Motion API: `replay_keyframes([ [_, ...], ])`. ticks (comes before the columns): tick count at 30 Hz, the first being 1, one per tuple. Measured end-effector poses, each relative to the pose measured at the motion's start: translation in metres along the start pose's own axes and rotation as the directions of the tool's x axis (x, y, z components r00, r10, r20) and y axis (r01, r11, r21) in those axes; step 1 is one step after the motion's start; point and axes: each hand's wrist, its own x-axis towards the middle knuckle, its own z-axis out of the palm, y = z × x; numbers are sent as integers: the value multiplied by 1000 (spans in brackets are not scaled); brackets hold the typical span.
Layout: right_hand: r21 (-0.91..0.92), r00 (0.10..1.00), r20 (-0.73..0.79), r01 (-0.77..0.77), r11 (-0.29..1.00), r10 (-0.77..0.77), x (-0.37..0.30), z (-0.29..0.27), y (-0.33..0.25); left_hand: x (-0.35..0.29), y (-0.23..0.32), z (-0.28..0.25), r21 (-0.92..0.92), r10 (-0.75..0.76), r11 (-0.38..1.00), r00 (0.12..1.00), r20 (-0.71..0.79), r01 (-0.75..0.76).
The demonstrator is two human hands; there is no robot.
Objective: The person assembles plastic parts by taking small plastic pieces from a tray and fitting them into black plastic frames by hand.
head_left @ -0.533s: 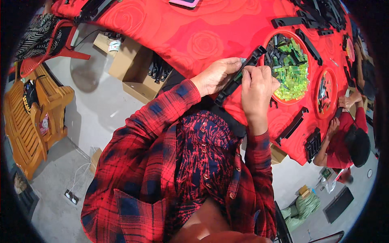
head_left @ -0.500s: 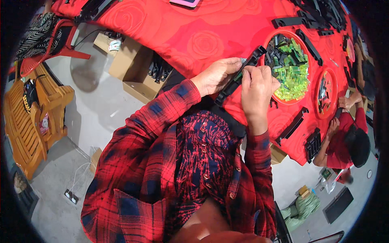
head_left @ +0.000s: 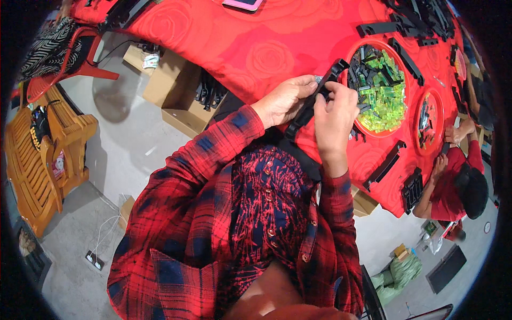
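Note:
A long, narrow black plastic part [head_left: 300,124] slants over the near edge of the red-covered table. My left hand [head_left: 285,101] is closed round its left side, thumb at the upper end. On its other side, my right hand [head_left: 337,114] has bent fingers pressed against the part's upper half; whether a small piece is between the fingertips is hidden. Just right of that hand stands a round red-rimmed tray [head_left: 406,104] heaped with clear yellow-green pieces [head_left: 385,109] and small black pieces [head_left: 367,72].
A smaller red tray [head_left: 442,125] with small pieces sits farther right. Similar black parts [head_left: 385,166] lie about the red tablecloth [head_left: 213,32]. Beyond the table's right edge a co-worker in red [head_left: 448,192] works. Left below are an open cardboard box [head_left: 184,120] and a wooden bench [head_left: 34,160].
My right hand has shifted slightly left and down along the black part, and its fingers have turned, showing more of the part's upper end. The left hand keeps its grip.

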Motion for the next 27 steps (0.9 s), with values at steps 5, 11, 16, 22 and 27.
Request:
replay_keyframes([
  [5,510,944,-124,-205,835,307,-19,2,-6,3,4,-2,-66,19,998,995,94,-13],
  [11,681,889,48,-362,636,455,-24,23,-6,3,3,-3,-155,50,988,988,146,-27],
  [16,703,881,171,-423,572,441,-19,25,-3,6,-3,-8,-129,83,990,986,144,-65],
  [22,644,843,343,-533,549,415,-9,11,-7,3,-4,-8,-84,102,992,984,147,-90],
  [27,508,901,201,-432,745,385,-11,26,-1,4,-6,-6,-52,88,995,992,85,-84],
])
